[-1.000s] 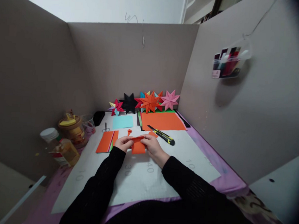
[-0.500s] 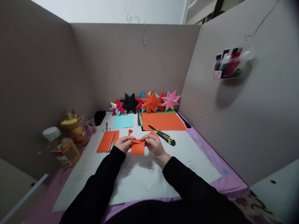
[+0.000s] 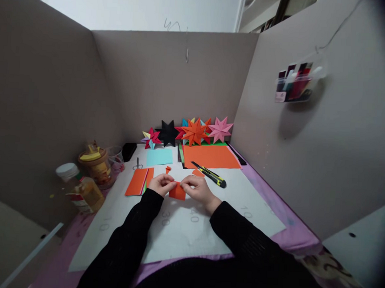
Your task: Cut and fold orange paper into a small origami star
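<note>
Between my two hands is a small orange piece of paper [image 3: 177,192], its lower part hanging toward me. My left hand [image 3: 162,184] pinches its top edge from the left, and my right hand [image 3: 197,188] pinches the same edge from the right, the fingertips close together. The fingers cover the upper edge, so its fold is hidden. Just beyond my hands lie a small folded orange paper piece [image 3: 168,170] and another orange paper piece [image 3: 198,173], partly behind my right hand. A yellow and black utility knife [image 3: 212,176] rests to the right.
Left of my hands are a stack of coloured paper [image 3: 138,182] and small scissors [image 3: 137,164]. Farther back lie light blue paper [image 3: 159,157] and large orange sheets [image 3: 211,156], with folded paper stars [image 3: 195,131] along the back wall. A white-capped bottle [image 3: 84,191] stands at the left edge.
My fingertips have moved inward along the paper's top edge and are closer together. The folded strip at the top, visible before, is now covered by my fingers.
</note>
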A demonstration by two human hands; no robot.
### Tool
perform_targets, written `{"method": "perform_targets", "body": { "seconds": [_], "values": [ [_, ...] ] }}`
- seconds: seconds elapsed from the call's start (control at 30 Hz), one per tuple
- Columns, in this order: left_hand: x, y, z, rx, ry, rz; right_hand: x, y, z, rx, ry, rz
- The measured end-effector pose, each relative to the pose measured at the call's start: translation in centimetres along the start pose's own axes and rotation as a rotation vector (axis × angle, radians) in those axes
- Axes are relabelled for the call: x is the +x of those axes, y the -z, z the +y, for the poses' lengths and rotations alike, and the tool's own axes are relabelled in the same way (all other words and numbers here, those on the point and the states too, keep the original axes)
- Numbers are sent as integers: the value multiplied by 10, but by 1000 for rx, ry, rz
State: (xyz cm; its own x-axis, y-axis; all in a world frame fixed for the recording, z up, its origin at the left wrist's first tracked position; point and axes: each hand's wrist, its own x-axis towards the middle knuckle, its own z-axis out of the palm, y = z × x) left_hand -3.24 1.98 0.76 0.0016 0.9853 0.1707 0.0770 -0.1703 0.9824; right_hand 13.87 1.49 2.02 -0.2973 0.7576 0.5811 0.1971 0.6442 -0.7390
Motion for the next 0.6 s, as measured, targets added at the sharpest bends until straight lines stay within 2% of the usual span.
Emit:
{"method": "perform_targets", "body": {
  "seconds": [0.13,0.23,0.43,0.6],
  "values": [
    [2,2,-4,-10,-79,-34,1,-8,3,33,-98,54],
    [2,0,-8,84,-161,-42,2,-12,4,18,-153,20],
    [0,-2,-12,397,-226,21,1,-13,6,-121,-113,-60],
    [-1,-2,-9,672,-296,-10,2,-16,7,-221,-74,-125]
  ]
}}
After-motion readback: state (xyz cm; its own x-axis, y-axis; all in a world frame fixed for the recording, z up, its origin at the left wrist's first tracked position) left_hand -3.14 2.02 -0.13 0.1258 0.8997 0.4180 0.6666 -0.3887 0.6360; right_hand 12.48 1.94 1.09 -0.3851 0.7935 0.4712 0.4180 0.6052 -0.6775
